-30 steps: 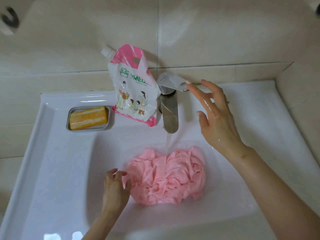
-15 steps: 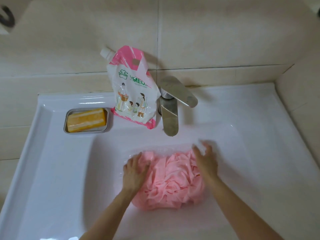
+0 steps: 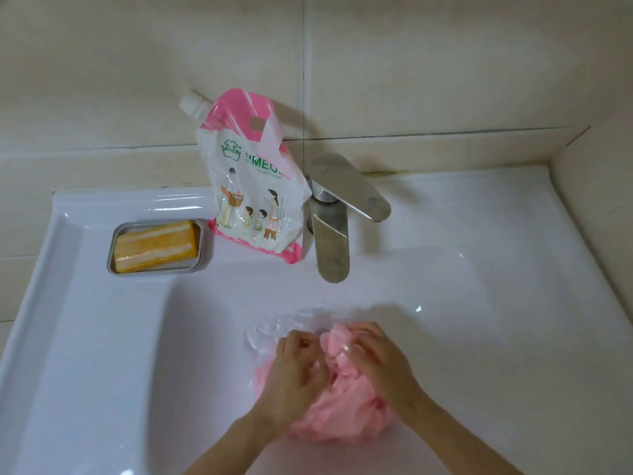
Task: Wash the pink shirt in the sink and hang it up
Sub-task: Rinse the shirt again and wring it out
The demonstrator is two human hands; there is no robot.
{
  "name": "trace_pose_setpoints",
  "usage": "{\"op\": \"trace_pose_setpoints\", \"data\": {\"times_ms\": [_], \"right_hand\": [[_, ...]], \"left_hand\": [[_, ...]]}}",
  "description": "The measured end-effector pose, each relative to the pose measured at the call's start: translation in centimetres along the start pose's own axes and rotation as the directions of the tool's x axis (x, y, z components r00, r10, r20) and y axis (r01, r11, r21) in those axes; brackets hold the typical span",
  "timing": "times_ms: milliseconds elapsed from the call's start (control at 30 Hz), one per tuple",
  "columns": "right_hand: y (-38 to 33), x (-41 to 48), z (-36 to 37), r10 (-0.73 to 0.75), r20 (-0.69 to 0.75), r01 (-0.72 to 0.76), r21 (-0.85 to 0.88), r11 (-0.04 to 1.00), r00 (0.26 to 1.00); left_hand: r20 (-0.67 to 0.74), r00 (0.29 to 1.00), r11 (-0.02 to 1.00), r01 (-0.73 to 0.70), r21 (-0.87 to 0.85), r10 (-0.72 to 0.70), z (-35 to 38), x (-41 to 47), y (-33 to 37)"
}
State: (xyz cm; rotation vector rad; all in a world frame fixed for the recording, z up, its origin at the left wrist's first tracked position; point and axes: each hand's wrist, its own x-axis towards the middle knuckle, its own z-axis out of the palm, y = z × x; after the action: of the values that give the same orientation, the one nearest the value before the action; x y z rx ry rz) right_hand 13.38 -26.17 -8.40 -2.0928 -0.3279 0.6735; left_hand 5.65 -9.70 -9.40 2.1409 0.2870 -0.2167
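Both the left hand [image 3: 297, 368] and right hand [image 3: 380, 361] clutch the bunched pink shirt [image 3: 346, 406] in the sink [image 3: 102, 337], fingers curled into it.

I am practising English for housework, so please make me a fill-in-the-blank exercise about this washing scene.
The left hand and right hand both grip the ___ shirt.
The metal dish holds a bar of ___.
The detergent pouch stands to the ___ of the faucet.
Missing words: pink; soap; left.
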Motion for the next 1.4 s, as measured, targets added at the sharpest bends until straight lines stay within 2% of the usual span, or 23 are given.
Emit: {"op": "trace_pose_setpoints", "data": {"times_ms": [33, 67, 133, 233, 367, 467, 533, 667, 700, 767, 800, 900, 933, 1000, 1067, 1133, 1167, 1200, 1233, 1267, 1300, 1333, 1400], "right_hand": [[0.8, -0.5, 0.7, -0.090, 0.025, 0.094, -0.208, 0.974, 0.996], [2.0, -0.9, 1.6, -0.151, 0.051, 0.159, -0.360, 0.919, 0.987], [4.1, -1.1, 3.2, -0.227, 0.040, 0.212, -0.546, 0.810, 0.973], [4.8, 0.0, 4.4, -0.214, -0.029, 0.147, -0.634, 0.759, 0.977], [4.7, 2.1, 5.6, -0.351, -0.096, 0.176, -0.724, 0.667, 0.932], [5.2, 3.3, 6.2, -0.416, -0.095, 0.206, -0.757, 0.620, 0.904], [5.7, 4.5, 6.3, -0.449, -0.113, 0.206, -0.773, 0.600, 0.886], [6.4, 7.4, 6.6, -0.513, -0.238, 0.155, -0.776, 0.611, 0.825], [6.3, 8.0, 6.8, -0.526, -0.271, 0.132, -0.783, 0.607, 0.806], [5.5, 8.9, 6.6, -0.486, -0.337, 0.066, -0.766, 0.639, 0.807], [4.9, 9.2, 6.5, -0.438, -0.365, 0.026, -0.744, 0.668, 0.821], [3.3, 9.6, 6.2, -0.256, -0.377, -0.058, -0.651, 0.757, 0.890], [2.7, 9.6, 5.9, -0.155, -0.362, -0.091, -0.579, 0.810, 0.919], [1.8, 8.9, 4.6, 0.028, -0.314, -0.161, -0.406, 0.900, 0.949], [1.0, 7.3, 2.7, 0.115, -0.230, -0.162, -0.196, 0.967, 0.966], [-0.3, 5.2, 1.0, 0.038, -0.248, -0.053, -0.055, 0.997, 0.968], [-1.0, 4.1, 0.7, -0.048, -0.320, 0.012, -0.115, 0.993, 0.946], [-1.3, 3.3, 0.6, -0.164, -0.379, 0.065, -0.261, 0.963, 0.911], [-1.1, 2.8, 0.9, -0.276, -0.395, 0.094, -0.422, 0.902, 0.877], [-0.8, 2.6, 1.4, -0.341, -0.361, 0.105, -0.536, 0.838, 0.868], [-0.5, 2.7, 1.9, -0.335, -0.282, 0.109, -0.596, 0.795, 0.899], [0.2, 3.0, 2.5, -0.288, -0.181, 0.116, -0.626, 0.771, 0.940], [1.6, 3.6, 3.5, -0.220, -0.026, 0.150, -0.654, 0.742, 0.975]], "left_hand": [[0.020, 0.994, 0.961, -0.107, 0.253, 0.106, 1.1, -1.0, -1.2], [0.041, 0.990, 0.894, -0.141, 0.425, 0.136, 2.0, -1.7, -2.2], [0.076, 0.994, 0.827, -0.104, 0.552, 0.075, 3.2, -1.9, -3.2], [0.041, 0.998, 0.827, -0.061, 0.558, 0.046, 3.8, -1.0, -3.0], [-0.036, 0.999, 0.820, 0.049, 0.571, -0.035, 4.4, 0.7, -3.6], [-0.025, 1.000, 0.794, 0.011, 0.608, 0.006, 4.7, 1.7, -4.8], [-0.087, 0.996, 0.765, 0.031, 0.643, 0.032, 4.8, 2.6, -5.0], [-0.140, 0.981, 0.724, 0.000, 0.690, 0.133, 5.0, 4.9, -5.4], [-0.110, 0.988, 0.726, -0.004, 0.688, 0.110, 4.8, 5.5, -5.6], [-0.029, 0.998, 0.806, 0.056, 0.589, -0.048, 4.2, 7.2, -5.6], [-0.040, 0.997, 0.823, 0.077, 0.562, -0.066, 4.4, 7.9, -5.9], [0.027, 0.991, 0.781, 0.089, 0.619, -0.134, 2.3, 8.2, -2.8], [-0.019, 0.991, 0.797, 0.117, 0.593, -0.132, 1.5, 8.4, -1.9], [-0.003, 0.970, 0.875, 0.219, 0.431, -0.242, 0.4, 8.3, -0.6], [0.139, 0.962, 0.952, 0.201, 0.230, -0.236, -1.3, 6.8, 0.7], [0.129, 0.971, 0.979, 0.201, 0.014, -0.201, -3.2, 4.5, 1.8], [0.062, 0.974, 0.970, 0.225, -0.097, -0.219, -3.8, 3.5, 2.0], [-0.037, 0.970, 0.966, 0.234, -0.110, -0.239, -3.9, 2.8, 1.7], [-0.120, 0.976, 0.981, 0.187, 0.042, -0.181, -3.8, 2.3, 0.9], [-0.118, 0.989, 0.954, 0.122, 0.273, -0.092, -3.3, 2.1, -0.1], [-0.038, 0.999, 0.892, 0.043, 0.451, -0.029, -2.6, 2.0, -1.2], [0.044, 0.998, 0.835, 0.003, 0.550, -0.033, -1.8, 1.9, -2.0], [0.052, 0.998, 0.809, -0.006, 0.588, -0.030, 0.1, 1.6, -3.7]]}}
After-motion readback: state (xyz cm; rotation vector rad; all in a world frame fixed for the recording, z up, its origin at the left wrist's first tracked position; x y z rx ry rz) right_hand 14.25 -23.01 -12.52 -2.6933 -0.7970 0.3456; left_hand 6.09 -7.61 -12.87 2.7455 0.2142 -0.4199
